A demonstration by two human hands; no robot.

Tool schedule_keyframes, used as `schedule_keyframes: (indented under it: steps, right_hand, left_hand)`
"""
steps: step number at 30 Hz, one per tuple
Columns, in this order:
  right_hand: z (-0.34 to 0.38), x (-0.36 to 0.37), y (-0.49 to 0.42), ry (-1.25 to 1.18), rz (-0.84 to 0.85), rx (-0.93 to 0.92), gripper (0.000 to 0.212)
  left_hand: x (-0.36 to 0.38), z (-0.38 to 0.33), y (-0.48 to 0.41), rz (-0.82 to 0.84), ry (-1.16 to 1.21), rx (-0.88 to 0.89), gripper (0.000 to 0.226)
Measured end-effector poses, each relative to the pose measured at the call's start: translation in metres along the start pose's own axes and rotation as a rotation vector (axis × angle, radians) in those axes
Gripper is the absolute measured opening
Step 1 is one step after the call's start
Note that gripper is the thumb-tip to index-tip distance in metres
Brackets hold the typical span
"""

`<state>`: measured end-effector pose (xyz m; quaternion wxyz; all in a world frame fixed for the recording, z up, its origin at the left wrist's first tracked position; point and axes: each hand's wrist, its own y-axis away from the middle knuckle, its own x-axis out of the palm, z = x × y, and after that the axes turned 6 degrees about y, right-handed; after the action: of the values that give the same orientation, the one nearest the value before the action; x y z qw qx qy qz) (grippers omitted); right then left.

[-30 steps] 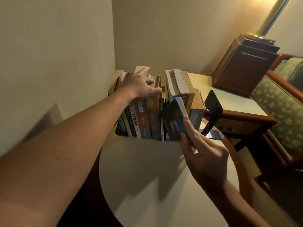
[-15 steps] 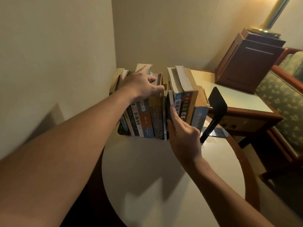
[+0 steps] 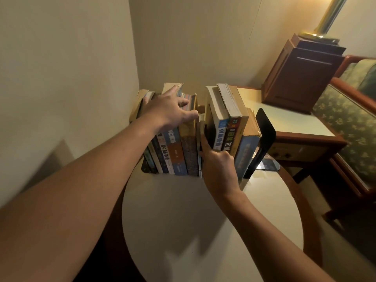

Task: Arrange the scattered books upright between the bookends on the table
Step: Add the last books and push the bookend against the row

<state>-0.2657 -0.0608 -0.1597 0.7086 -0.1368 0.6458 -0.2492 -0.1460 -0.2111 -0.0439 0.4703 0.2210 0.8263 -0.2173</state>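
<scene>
A row of several books (image 3: 177,151) stands upright at the back of a round pale table (image 3: 203,231), between a black bookend on the right (image 3: 264,135) and a black bookend base on the left (image 3: 145,166). My left hand (image 3: 168,110) lies flat on top of the left group of books, fingers spread. My right hand (image 3: 218,169) presses a thin dark book (image 3: 202,131) into the gap in the middle of the row, index finger along its spine. Taller books (image 3: 223,119) stand to the right of the gap.
A wall runs close on the left and behind the books. A wooden side table (image 3: 295,123) with a dark wooden box (image 3: 301,78) and lamp pole stands at the right. A green patterned armchair (image 3: 350,123) is at the far right.
My right hand brought the thin dark book from in front of the row into the gap, and it now stands nearly flush. My left hand stayed on the left books.
</scene>
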Motion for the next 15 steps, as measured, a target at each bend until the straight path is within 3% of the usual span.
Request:
schedule_keyframes:
  steps: [10,15]
  right_hand:
    - [0.005,0.009,-0.003,-0.033,0.021,0.142,0.053]
    - [0.009,0.002,0.004,-0.183,0.010,0.193,0.048]
  left_hand:
    - [0.003,-0.012,-0.001,0.030,-0.007,0.006,0.069]
    - [0.002,-0.014,0.000,0.043,-0.020,0.006,0.069]
